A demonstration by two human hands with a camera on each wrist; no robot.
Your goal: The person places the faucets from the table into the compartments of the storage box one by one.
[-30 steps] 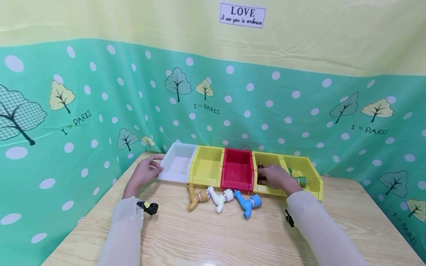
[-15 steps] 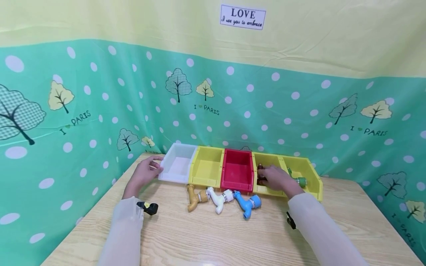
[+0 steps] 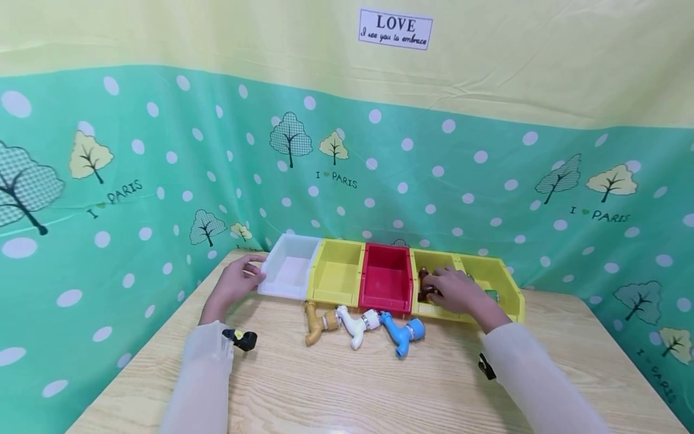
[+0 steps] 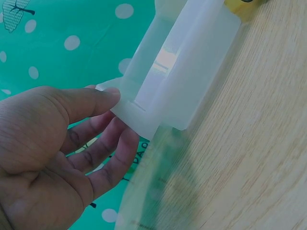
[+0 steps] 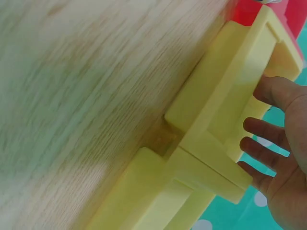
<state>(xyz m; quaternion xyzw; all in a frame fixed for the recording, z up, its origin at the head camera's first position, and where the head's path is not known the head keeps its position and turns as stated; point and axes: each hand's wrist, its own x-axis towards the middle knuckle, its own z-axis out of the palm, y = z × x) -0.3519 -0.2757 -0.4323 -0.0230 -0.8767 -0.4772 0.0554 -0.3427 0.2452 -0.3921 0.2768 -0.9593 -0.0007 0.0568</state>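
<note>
My left hand pinches the left wall of the white bin, thumb on the rim and fingers against the outside in the left wrist view. My right hand reaches into a yellow bin, right of the red one. There, a dark brown tap lies partly hidden beside my fingertips. The right wrist view shows the fingers spread and relaxed with nothing between them. A green tap lies in the rightmost yellow bin, mostly hidden behind the hand.
A red bin and another yellow bin stand within the row. In front of it lie a tan tap, a white tap and a blue tap on the wooden table. A patterned curtain hangs behind.
My right hand has shifted a little right and back from the dark brown tap, which now shows more, and covers more of the green tap. The left hand stays put.
</note>
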